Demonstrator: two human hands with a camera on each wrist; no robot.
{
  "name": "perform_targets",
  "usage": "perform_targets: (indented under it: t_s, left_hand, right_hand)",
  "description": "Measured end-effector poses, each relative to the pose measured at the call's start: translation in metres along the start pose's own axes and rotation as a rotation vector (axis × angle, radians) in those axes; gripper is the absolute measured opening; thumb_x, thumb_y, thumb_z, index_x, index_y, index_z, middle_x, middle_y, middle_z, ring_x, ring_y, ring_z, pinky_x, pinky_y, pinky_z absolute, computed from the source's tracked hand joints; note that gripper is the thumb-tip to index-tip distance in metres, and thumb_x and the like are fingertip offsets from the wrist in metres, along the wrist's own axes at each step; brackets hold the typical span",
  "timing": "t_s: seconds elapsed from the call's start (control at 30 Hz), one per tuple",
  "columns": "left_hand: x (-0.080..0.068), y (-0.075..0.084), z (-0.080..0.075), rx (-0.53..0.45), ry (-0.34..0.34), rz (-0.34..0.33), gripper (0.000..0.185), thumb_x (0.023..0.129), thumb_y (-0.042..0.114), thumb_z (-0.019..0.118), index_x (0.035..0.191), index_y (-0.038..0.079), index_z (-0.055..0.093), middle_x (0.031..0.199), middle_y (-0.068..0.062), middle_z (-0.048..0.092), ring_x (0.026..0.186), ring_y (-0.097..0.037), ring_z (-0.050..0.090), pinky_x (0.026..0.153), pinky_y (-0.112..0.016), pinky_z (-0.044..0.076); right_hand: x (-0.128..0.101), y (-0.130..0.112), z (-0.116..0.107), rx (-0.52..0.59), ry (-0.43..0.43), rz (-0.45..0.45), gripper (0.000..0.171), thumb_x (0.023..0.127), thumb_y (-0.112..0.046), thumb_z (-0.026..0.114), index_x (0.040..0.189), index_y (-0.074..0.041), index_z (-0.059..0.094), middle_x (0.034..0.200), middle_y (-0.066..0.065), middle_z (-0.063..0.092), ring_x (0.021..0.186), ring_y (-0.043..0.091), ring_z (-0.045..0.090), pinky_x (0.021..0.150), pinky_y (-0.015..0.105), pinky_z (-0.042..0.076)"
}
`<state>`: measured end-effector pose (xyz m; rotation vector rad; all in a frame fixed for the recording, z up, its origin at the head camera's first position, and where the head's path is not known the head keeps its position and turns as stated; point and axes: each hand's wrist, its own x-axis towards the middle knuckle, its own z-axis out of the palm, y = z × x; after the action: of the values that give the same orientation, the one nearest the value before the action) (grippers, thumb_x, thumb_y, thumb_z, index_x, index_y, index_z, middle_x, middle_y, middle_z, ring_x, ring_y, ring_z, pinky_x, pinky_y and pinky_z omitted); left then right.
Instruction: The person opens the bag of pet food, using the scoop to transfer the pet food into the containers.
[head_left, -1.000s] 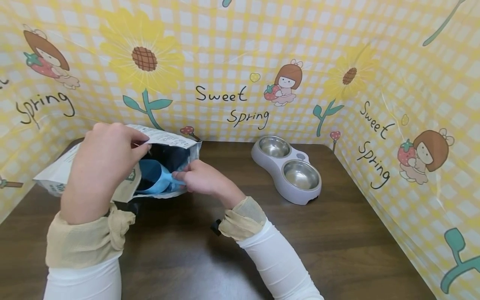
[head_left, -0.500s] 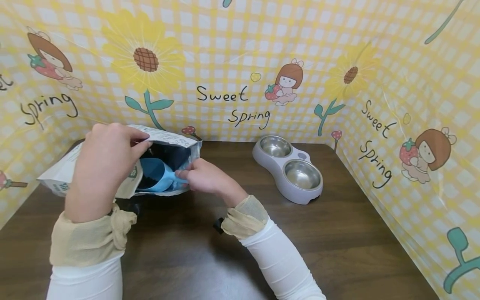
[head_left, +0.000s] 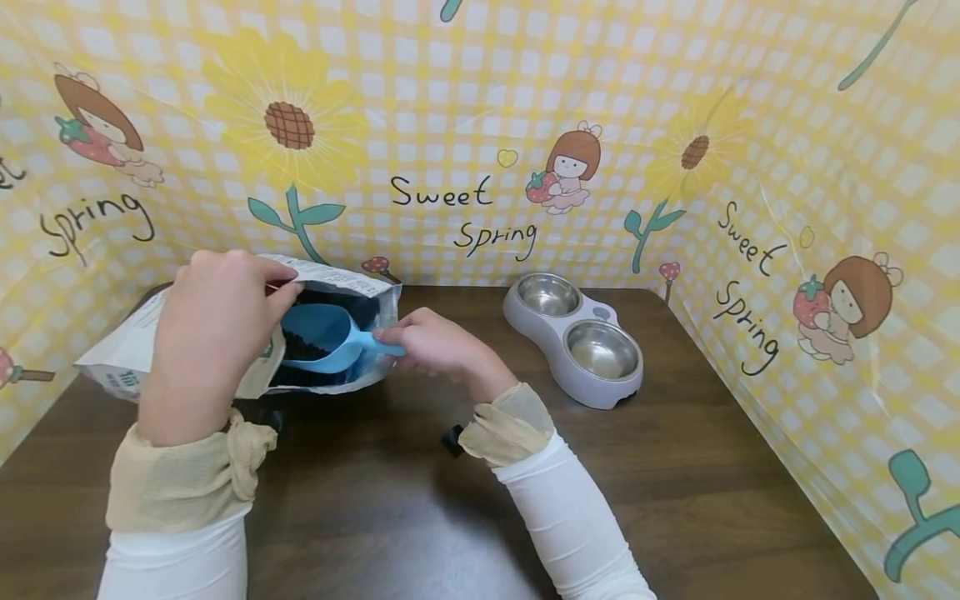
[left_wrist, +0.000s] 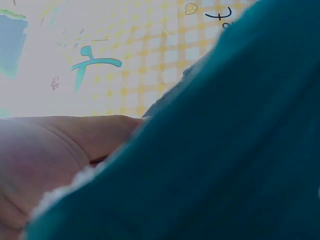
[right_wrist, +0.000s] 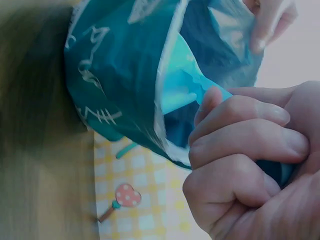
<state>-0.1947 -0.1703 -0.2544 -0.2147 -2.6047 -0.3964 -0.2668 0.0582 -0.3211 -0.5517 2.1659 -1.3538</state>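
A white and teal bag lies on its side at the back left, its mouth facing me. My left hand pinches the upper edge of the mouth between thumb and fingers. Around the handle of a light blue scoop my right hand is curled, as the right wrist view also shows. The scoop's bowl sits inside the bag's mouth and carries dark pellets. In the left wrist view the bag's teal side covers most of the picture and hides the left fingertips.
To the right stands a pale lilac double bowl stand with two steel bowls. Everything rests on a dark wooden table. A yellow checked cloth rises behind the table and along its sides.
The scoop has come up and a little to the right within the bag's mouth, with dark pellets now showing in it. My right hand has moved with it; the left keeps its pinch.
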Motion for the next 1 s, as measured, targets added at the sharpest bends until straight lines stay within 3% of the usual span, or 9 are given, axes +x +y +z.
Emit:
perform_targets:
  t_s: [0.3,0.5,0.7,1.0]
  left_hand:
    - [0.007,0.004,0.013,-0.029,0.102,-0.004,0.021,0.102,0.012,0.072,0.111,-0.003,0.083,0.103,-0.033,0.079,0.085,-0.061,0.069,0.074,-0.072,0.055]
    - [0.008,0.006,0.022,-0.047,0.135,-0.017,0.021,0.104,0.011,0.071,0.112,-0.004,0.083,0.105,-0.034,0.079,0.088,-0.06,0.071,0.078,-0.073,0.056]
    - [0.005,0.001,0.015,-0.036,0.129,-0.001,0.02,0.103,0.012,0.071,0.113,-0.001,0.083,0.103,-0.033,0.079,0.081,-0.06,0.07,0.068,-0.07,0.056]
    - [0.005,0.001,0.007,-0.04,0.074,-0.025,0.023,0.104,0.013,0.071,0.119,-0.001,0.082,0.11,-0.034,0.077,0.087,-0.064,0.068,0.07,-0.07,0.056]
  right_hand:
    - [-0.013,0.008,-0.023,0.068,0.045,0.024,0.043,0.115,-0.031,0.053,0.088,-0.003,0.069,0.058,-0.007,0.04,0.05,0.009,0.029,0.048,0.024,0.023]
    - [-0.023,0.011,-0.036,0.095,0.075,0.027,0.042,0.114,-0.03,0.054,0.085,-0.002,0.068,0.056,-0.007,0.039,0.05,0.009,0.029,0.048,0.024,0.022]
    - [-0.031,0.013,-0.047,0.099,0.083,0.03,0.041,0.113,-0.028,0.055,0.083,-0.004,0.067,0.055,-0.008,0.039,0.05,0.008,0.03,0.048,0.023,0.024]
    - [-0.045,0.013,-0.06,0.102,0.045,0.022,0.041,0.114,-0.027,0.053,0.084,-0.003,0.066,0.055,-0.009,0.034,0.05,0.007,0.028,0.049,0.022,0.022]
